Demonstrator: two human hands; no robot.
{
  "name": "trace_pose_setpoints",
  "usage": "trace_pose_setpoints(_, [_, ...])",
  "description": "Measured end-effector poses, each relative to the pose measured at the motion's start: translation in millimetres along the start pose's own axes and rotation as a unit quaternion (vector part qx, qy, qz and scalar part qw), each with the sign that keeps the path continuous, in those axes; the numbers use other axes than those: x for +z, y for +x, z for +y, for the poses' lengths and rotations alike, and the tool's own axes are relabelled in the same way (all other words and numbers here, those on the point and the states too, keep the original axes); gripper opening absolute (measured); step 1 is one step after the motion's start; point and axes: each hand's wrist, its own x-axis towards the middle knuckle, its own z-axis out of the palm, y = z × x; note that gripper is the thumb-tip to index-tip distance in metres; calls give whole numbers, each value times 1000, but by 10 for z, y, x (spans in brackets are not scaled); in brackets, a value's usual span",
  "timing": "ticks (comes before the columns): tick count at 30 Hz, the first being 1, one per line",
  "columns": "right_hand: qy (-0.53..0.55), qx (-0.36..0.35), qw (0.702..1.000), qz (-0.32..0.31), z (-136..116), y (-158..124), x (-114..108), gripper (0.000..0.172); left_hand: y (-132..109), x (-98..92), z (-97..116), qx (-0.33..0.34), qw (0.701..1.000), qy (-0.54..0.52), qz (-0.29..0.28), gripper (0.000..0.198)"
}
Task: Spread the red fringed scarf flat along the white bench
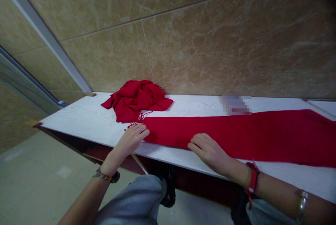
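A long red scarf (pixel 236 135) lies flat along the white tabletop, stretching out of view at the right. My left hand (pixel 135 137) is at its fringed left end, fingers bent and closed on the cloth near the front corner. Farther right, my right hand (pixel 208 149) rests at the scarf's front edge with curled fingers; what they pinch, if anything, is hidden beneath them. A second red scarf (pixel 138 99) sits in a crumpled heap behind the fringed end, close to the wall.
The white table (pixel 76 116) runs along a brown marble wall (pixel 183 53). A blurred-out small item (pixel 236 105) stands behind the flat scarf. Open shelving shows under the tabletop, and my knees are close to its front edge.
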Motion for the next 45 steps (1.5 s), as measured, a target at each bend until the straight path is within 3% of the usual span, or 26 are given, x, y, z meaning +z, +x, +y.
trace_pose_setpoints(2, [-1, -6, 1000, -5, 9, 7, -5, 25, -12, -10, -8, 8, 1000, -20, -23, 29])
trace_pose_setpoints(6, [51, 4, 996, -74, 36, -5, 17, 18, -68, -61, 4, 20, 990, -85, -115, 32])
trace_pose_setpoints(9, [62, 26, 995, -75, 38, -25, 35, 14, -84, -82, 22, 16, 989, -97, -111, 29])
trace_pose_setpoints(13, [26, 5, 999, -35, 5, -34, 52, 19, -54, -98, 53, 25, 991, -68, -109, 20])
trace_pose_setpoints(17, [17, -12, 1000, -15, -19, -23, 37, 22, -43, -153, 61, 25, 989, -71, -131, 23])
trace_pose_setpoints(20, [25, -25, 999, -2, -15, -11, -4, 23, -47, -176, 48, 15, 992, -62, -113, 23])
trace_pose_setpoints(25, [23, -59, 998, 22, -11, 8, -65, 24, -30, -124, 41, 8, 999, -20, -25, 23])
trace_pose_setpoints(32, [88, -37, 990, -103, -2, -3, -6, 24, -64, -98, 56, 38, 983, -102, -146, 29])
trace_pose_setpoints(38, [109, -18, 984, -141, 17, 3, -2, 22, -106, -132, 23, 25, 980, -116, -159, 35])
trace_pose_setpoints(45, [65, -56, 982, -166, 48, 33, -53, 20, -94, -156, 43, 5, 981, -115, -155, 29])
